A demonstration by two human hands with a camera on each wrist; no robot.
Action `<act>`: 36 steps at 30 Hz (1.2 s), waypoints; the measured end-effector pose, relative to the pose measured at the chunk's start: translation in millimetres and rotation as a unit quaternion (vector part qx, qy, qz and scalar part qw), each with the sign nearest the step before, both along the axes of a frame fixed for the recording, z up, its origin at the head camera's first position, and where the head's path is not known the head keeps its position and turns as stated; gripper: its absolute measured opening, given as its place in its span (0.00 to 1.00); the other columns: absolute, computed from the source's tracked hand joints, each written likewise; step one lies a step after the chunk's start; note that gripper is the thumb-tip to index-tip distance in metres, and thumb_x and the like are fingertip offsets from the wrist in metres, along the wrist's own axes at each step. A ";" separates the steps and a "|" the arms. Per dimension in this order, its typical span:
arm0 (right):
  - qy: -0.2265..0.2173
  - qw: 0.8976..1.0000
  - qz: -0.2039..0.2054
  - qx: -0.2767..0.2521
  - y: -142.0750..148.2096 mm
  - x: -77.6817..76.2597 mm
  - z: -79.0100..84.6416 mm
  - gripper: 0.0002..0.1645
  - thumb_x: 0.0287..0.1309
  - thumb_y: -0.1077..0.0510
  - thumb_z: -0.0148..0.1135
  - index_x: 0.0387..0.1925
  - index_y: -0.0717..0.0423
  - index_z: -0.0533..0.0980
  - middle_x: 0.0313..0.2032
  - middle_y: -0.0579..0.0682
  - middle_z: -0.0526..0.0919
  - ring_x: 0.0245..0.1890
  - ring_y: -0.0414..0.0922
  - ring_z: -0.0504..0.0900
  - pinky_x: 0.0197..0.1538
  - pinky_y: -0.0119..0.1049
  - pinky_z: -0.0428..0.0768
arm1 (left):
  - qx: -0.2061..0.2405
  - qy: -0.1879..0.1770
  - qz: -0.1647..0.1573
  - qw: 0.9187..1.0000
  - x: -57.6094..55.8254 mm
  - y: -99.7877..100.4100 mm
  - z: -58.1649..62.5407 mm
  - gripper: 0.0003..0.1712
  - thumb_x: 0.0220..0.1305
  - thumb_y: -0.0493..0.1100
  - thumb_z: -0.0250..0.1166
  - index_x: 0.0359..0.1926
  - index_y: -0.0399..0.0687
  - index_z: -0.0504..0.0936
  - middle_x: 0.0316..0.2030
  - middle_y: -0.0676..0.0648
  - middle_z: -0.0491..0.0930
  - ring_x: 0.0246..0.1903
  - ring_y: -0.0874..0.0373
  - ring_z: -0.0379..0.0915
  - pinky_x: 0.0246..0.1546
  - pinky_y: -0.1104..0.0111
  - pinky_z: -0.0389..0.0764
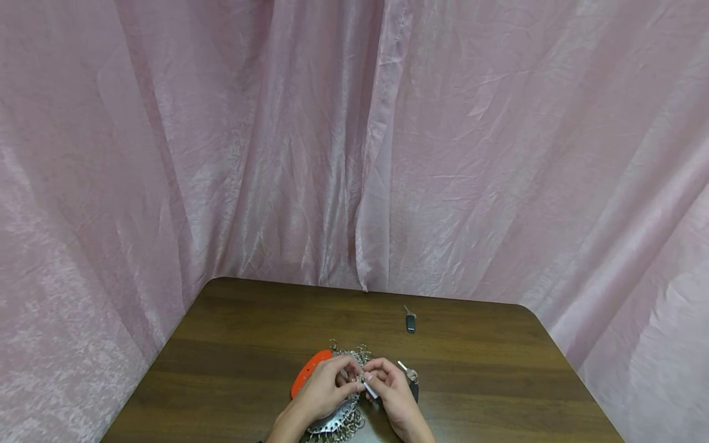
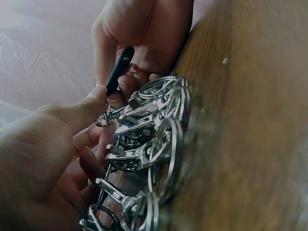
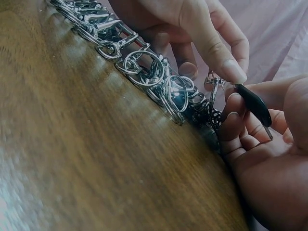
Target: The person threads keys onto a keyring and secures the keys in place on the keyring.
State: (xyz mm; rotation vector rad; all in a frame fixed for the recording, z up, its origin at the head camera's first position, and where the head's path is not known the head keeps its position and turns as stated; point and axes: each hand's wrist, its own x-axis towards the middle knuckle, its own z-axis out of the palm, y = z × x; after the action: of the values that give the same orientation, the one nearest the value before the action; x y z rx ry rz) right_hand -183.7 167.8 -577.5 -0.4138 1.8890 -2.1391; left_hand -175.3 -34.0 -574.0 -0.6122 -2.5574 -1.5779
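The left hand [image 1: 327, 386] and right hand [image 1: 397, 397] meet above the near part of a brown wood-grain table [image 1: 498, 375]; between their fingertips the right hand pinches a small, pale-looking piece [image 1: 370, 389], and the left hand's thumb and fingers close in beside it; under and around the left hand lies a cluster of small metal rings [image 1: 356, 423], with an orange-red piece [image 1: 308, 373] dotted with holes showing to its left; just right of the right hand lies a key [image 1: 409, 373] with a black fob [image 1: 414, 391], partly hidden; another key with a dark fob [image 1: 410, 323] lies beyond the hands; farther back hang pink curtains [image 1: 471, 154].
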 end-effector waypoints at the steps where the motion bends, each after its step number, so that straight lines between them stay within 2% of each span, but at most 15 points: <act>1: 0.002 1.000 0.000 -0.001 0.2 -0.1 -0.2 0.21 0.73 0.67 0.61 0.56 0.82 0.67 0.38 0.51 0.83 0.32 0.38 0.80 0.37 0.29 0.80 | -0.001 0.000 0.000 1.000 0.0 -0.1 0.1 0.12 0.65 0.47 0.77 0.46 0.58 0.85 0.34 0.58 0.79 0.27 0.70 0.76 0.31 0.72 0.79; 5: 0.006 1.000 -0.003 -0.001 0.4 -1.1 -1.2 0.20 0.74 0.67 0.60 0.57 0.81 0.70 0.43 0.55 0.85 0.33 0.38 0.80 0.37 0.29 0.80 | -0.003 0.005 -0.001 1.000 0.3 -0.4 0.5 0.14 0.65 0.47 0.77 0.50 0.58 0.86 0.35 0.57 0.80 0.27 0.70 0.76 0.31 0.72 0.79; 8: -0.003 1.000 -0.007 0.005 0.4 -1.5 -1.7 0.19 0.74 0.66 0.60 0.57 0.80 0.72 0.44 0.57 0.85 0.32 0.38 0.80 0.37 0.29 0.80 | -0.005 0.013 -0.001 1.000 0.8 -0.3 0.9 0.12 0.65 0.46 0.77 0.48 0.58 0.87 0.35 0.56 0.80 0.27 0.70 0.76 0.32 0.72 0.79; 18: -0.001 1.000 -0.008 0.021 0.5 -0.7 0.2 0.19 0.74 0.65 0.59 0.56 0.80 0.73 0.36 0.49 0.84 0.30 0.38 0.80 0.36 0.28 0.79 | -0.005 0.023 0.002 1.000 1.6 0.5 1.3 0.08 0.65 0.47 0.77 0.42 0.57 0.87 0.35 0.56 0.81 0.27 0.70 0.75 0.32 0.72 0.79; 26: -0.024 1.000 -0.009 0.017 -0.4 -0.3 3.7 0.21 0.72 0.66 0.62 0.56 0.81 0.71 0.39 0.52 0.85 0.33 0.39 0.81 0.38 0.29 0.80 | -0.002 0.000 0.000 1.000 2.2 0.1 2.5 0.11 0.64 0.48 0.78 0.39 0.56 0.82 0.33 0.58 0.79 0.27 0.69 0.76 0.31 0.72 0.79; 31: -0.019 1.000 -0.009 0.013 -0.6 -0.4 2.7 0.20 0.71 0.67 0.63 0.55 0.81 0.71 0.37 0.51 0.84 0.32 0.39 0.81 0.37 0.29 0.80 | 0.001 -0.003 0.003 1.000 2.1 0.6 2.0 0.12 0.64 0.48 0.78 0.40 0.57 0.82 0.33 0.58 0.79 0.26 0.69 0.76 0.30 0.72 0.79; 36: -0.001 1.000 -0.010 0.009 -1.2 0.6 2.2 0.20 0.71 0.67 0.63 0.53 0.81 0.69 0.36 0.49 0.82 0.31 0.38 0.80 0.37 0.28 0.79 | 0.001 0.009 0.000 1.000 1.5 1.0 0.9 0.12 0.63 0.46 0.78 0.45 0.57 0.84 0.33 0.56 0.80 0.27 0.70 0.76 0.31 0.72 0.79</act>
State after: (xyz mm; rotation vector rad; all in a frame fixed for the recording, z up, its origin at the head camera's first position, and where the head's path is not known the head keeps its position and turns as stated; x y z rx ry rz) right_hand -183.1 166.7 -575.3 -0.3912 1.9179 -2.1322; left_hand -173.8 -33.0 -573.1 -0.6238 -2.5432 -1.5676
